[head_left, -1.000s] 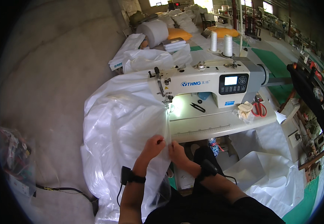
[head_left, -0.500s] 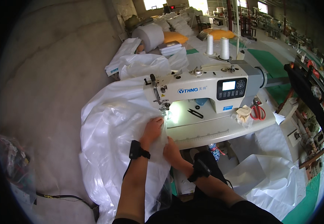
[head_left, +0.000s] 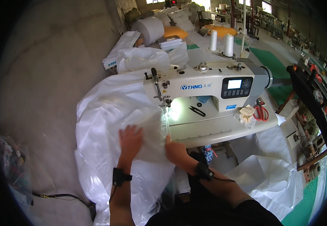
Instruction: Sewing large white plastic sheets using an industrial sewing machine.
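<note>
Grip: right hand (head_left: 176, 151) closed on the edge of the sheet (head_left: 105, 120), left hand (head_left: 130, 142) spread over it (blurred; contact unclear). Sheet: white, left of the machine (head_left: 197, 77). Machine: lit underneath. Scissors (head_left: 260, 110): red-handled. Snips (head_left: 198, 110): black, left of the scissors.

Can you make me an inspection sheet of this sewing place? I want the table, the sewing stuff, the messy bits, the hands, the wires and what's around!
Surface: pale machine table, ruler marks along its front edge.
Job's things: white sewing machine, light on; shiny white sheet reaching its needle area.
Clutter: black snips, red-handled scissors and a crumpled cream scrap on the table.
Hands: left hand blurred, fingers spread over the sheet; right hand at the sheet's right edge, grip unclear.
Cables: black cable on the floor.
Surroundings: white thread cones behind the machine; large white roll farther back.
</note>
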`<action>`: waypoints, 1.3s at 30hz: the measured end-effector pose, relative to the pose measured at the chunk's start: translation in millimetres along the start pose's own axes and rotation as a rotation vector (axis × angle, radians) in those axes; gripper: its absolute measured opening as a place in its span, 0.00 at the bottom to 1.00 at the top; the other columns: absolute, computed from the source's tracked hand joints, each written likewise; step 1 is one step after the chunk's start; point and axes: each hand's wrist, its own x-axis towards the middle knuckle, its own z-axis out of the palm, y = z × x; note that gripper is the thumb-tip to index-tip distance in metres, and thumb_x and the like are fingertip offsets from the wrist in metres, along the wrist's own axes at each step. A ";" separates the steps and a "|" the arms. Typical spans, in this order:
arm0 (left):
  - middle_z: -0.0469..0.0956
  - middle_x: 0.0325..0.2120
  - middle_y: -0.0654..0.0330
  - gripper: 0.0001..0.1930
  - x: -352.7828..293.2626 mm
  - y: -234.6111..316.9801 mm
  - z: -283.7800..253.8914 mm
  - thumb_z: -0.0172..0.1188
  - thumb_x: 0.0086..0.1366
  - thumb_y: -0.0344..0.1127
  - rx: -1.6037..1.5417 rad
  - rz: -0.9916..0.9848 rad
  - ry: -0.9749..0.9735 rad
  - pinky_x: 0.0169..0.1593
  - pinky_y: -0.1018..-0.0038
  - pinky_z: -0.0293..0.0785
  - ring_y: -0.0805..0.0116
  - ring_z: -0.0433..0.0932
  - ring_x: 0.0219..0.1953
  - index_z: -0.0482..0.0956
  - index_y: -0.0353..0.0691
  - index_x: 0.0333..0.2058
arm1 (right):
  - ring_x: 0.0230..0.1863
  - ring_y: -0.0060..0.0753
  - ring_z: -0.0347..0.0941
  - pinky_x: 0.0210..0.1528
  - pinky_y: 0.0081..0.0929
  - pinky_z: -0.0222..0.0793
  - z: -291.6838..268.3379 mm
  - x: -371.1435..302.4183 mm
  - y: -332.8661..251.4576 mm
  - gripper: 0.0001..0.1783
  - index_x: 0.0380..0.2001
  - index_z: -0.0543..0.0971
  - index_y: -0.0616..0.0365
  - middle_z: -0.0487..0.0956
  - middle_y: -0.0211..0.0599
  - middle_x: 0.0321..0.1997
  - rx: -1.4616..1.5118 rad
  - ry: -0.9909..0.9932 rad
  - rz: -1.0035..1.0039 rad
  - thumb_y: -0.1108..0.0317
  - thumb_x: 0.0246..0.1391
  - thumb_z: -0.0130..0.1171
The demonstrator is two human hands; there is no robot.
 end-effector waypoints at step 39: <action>0.60 0.60 0.54 0.30 -177.2 -108.5 -40.6 0.59 0.57 0.48 0.271 -0.391 -0.135 0.63 0.51 0.47 0.56 0.54 0.64 0.67 0.47 0.57 | 0.32 0.21 0.73 0.32 0.21 0.71 32.7 -136.3 -6.3 0.16 0.41 0.79 0.56 0.79 0.30 0.32 1.051 -1.136 -0.278 0.57 0.57 0.55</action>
